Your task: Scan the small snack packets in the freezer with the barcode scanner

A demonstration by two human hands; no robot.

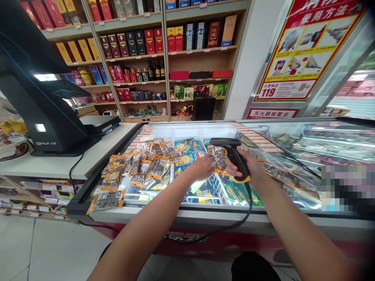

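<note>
My right hand (249,162) is wrapped round the handle of a black barcode scanner (238,156) with yellow trim, its head pointing left. A cable runs from the handle's base down past the freezer's front edge. Just left of it, my left hand (202,168) has its fingers closed at the edge of a small clear-and-orange snack packet (219,158), under the scanner's head. Many similar packets (143,158) lie heaped on the glass freezer top to the left. One group of packets (107,200) sits apart at the front left corner.
The chest freezer (187,212) holds colourful bags in wire baskets beneath its glass. More orange-edged packets (288,179) lie to the right. A black scale terminal (58,117) stands on the white counter (55,166) at left. Shelves (140,56) of boxes and bottles rise behind.
</note>
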